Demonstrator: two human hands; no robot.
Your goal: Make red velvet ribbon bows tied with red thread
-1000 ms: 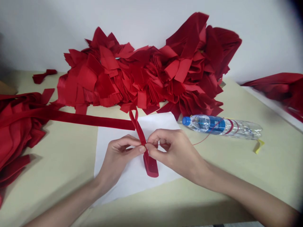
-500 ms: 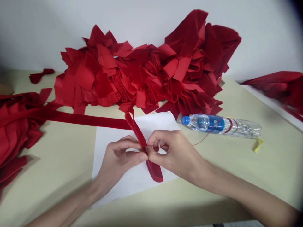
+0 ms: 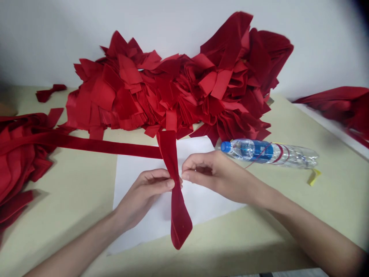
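At centre frame, the left hand (image 3: 150, 191) pinches a red ribbon (image 3: 180, 221) above white paper (image 3: 209, 202), while the right hand (image 3: 216, 172), fingertips together just beside it, possibly holds something indiscernible.

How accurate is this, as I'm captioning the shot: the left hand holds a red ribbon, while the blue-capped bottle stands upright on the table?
The bottle isn't upright: the head view shows it lying on its side on the table. The left hand does hold a red ribbon.

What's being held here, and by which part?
The left hand pinches a red ribbon at its narrow middle; whether the right hand holds anything cannot be told.
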